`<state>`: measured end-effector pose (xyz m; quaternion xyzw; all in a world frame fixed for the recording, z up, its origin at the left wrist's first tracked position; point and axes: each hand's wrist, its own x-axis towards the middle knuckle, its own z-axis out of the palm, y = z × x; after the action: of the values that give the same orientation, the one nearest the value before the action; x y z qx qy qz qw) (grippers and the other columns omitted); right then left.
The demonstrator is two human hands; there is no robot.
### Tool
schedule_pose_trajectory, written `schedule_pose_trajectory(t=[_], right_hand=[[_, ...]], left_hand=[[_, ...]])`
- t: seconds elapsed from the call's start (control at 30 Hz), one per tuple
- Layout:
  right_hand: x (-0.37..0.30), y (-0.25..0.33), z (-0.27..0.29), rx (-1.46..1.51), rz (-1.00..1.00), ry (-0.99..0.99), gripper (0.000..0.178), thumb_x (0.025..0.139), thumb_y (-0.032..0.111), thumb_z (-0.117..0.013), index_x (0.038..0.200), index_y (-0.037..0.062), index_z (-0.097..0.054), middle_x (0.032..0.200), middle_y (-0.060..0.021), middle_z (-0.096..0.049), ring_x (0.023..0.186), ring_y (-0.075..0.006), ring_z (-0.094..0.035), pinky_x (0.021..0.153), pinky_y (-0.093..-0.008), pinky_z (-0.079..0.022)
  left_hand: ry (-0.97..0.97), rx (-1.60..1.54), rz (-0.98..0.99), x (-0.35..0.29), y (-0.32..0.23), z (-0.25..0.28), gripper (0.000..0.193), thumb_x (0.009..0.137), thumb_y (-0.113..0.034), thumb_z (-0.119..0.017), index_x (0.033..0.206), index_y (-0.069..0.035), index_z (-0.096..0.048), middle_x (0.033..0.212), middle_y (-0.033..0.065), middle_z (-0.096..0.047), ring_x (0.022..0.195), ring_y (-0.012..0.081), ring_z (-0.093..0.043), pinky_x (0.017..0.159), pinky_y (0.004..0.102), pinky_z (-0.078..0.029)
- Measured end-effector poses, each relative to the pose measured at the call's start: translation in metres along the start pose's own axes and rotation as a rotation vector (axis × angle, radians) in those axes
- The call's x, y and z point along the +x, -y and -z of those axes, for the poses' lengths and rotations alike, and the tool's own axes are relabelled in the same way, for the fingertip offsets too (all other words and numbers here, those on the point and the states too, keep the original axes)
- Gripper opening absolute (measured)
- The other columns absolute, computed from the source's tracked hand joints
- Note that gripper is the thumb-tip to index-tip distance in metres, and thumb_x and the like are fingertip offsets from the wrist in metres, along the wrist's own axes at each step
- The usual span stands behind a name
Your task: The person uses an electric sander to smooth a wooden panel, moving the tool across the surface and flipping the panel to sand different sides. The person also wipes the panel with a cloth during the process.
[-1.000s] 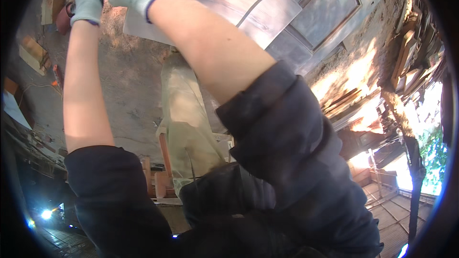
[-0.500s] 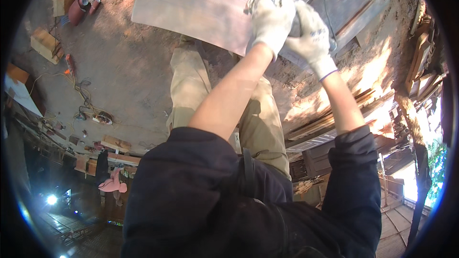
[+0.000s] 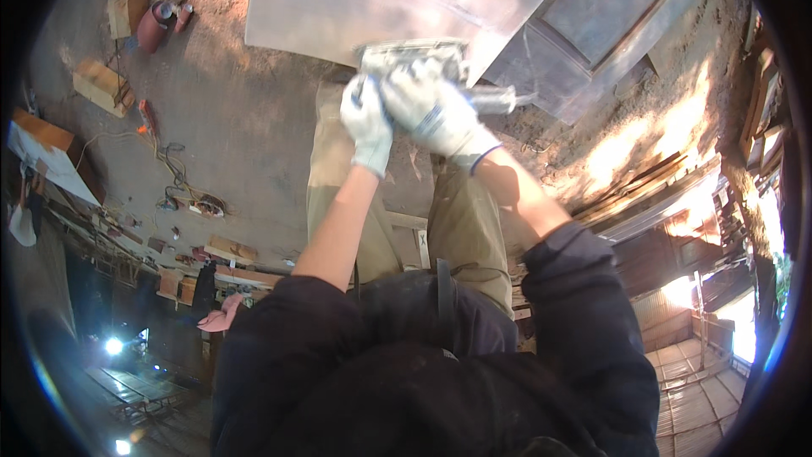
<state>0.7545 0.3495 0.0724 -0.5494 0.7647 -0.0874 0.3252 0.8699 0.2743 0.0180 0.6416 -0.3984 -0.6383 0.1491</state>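
Both my hands wear white work gloves and grip a grey hand-held power sander (image 3: 414, 52), which is smeared by motion. It lies across the near edge of a broad, smooth wooden panel (image 3: 338, 0). My left hand (image 3: 367, 121) is closed at the sander's left end. On its right part, my right hand (image 3: 431, 114) is wrapped over the body. A rounded grey end of the tool (image 3: 495, 100) sticks out past my right hand, with a cord trailing off it. The underside of the sander is hidden.
A dark panelled door (image 3: 605, 17) lies beyond the panel at the right. On the dirt floor at the left are a reddish sandpaper roll (image 3: 153, 27), wooden blocks (image 3: 103, 87) and tangled cords (image 3: 178, 165). Stacked boards (image 3: 647, 190) line the right.
The sander and both hands have swept left and toward me, from the panel's right part to its near edge. The head view has shifted slightly.
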Motion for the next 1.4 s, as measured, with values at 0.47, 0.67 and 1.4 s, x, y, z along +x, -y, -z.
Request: schedule_pose_trajectory(t=[0.47, 0.67, 1.4], right_hand=[[-0.001, -0.148, 0.097, 0.062, 0.169, -0.225, 0.071, 0.063, 0.014, -0.082, 0.129, 0.0091, -0.058, 0.127, -0.0171, -0.063, 0.119, -0.0334, -0.06, 0.103, -0.0416, -0.049], [-0.056, -0.073, 0.032, 0.061, 0.309, 0.132, 0.074, 0.063, 0.018, -0.081, 0.131, 0.0028, -0.056, 0.129, -0.02, -0.059, 0.124, -0.0399, -0.054, 0.11, -0.0504, -0.041], [0.308, 0.114, 0.089, 0.209, 0.215, -0.251, 0.045, 0.068, 0.026, -0.082, 0.104, 0.0078, -0.063, 0.107, -0.0207, -0.068, 0.102, -0.0391, -0.065, 0.086, -0.0459, -0.053]], left_hand=[[0.049, 0.203, -0.237, -0.008, -0.042, -0.179, 0.019, 0.089, -0.021, -0.065, 0.099, -0.005, -0.068, 0.096, 0.0135, -0.073, 0.094, 0.0275, -0.069, 0.086, 0.0403, -0.053], [-0.227, -0.18, 0.182, -0.103, 0.018, -0.078, 0.019, 0.097, -0.017, -0.062, 0.107, -0.001, -0.065, 0.1, 0.0108, -0.07, 0.091, 0.0206, -0.066, 0.082, 0.0337, -0.052], [-0.053, 0.061, -0.303, 0.273, -0.201, 0.075, 0.04, 0.099, -0.037, -0.051, 0.09, -0.001, -0.068, 0.083, 0.0163, -0.068, 0.076, 0.0279, -0.066, 0.066, 0.0405, -0.052]])
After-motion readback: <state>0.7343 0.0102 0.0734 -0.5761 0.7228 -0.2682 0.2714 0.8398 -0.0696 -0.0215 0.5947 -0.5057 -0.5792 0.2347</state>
